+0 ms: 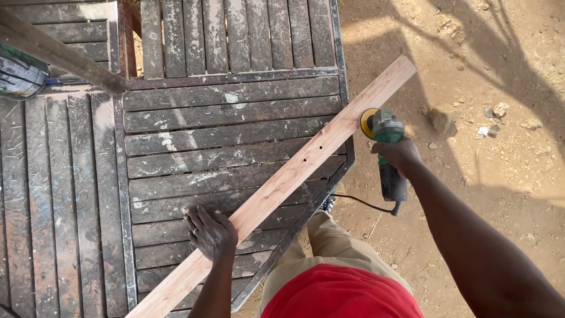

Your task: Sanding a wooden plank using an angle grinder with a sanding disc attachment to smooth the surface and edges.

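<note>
A long pale wooden plank (294,171) lies diagonally across a dark slatted table (223,106), its far end sticking out past the table's right edge. My left hand (210,232) presses flat on the plank's near part, fingers spread. My right hand (399,154) grips a green and grey angle grinder (385,150). Its yellow sanding disc (368,122) sits against the plank's right edge near the far end. Two small holes show in the plank's middle.
The grinder's black cord (359,202) trails back toward my legs. Sandy ground (488,88) with small stones lies to the right. A wooden beam (59,53) and a cylindrical can (20,73) are at the upper left.
</note>
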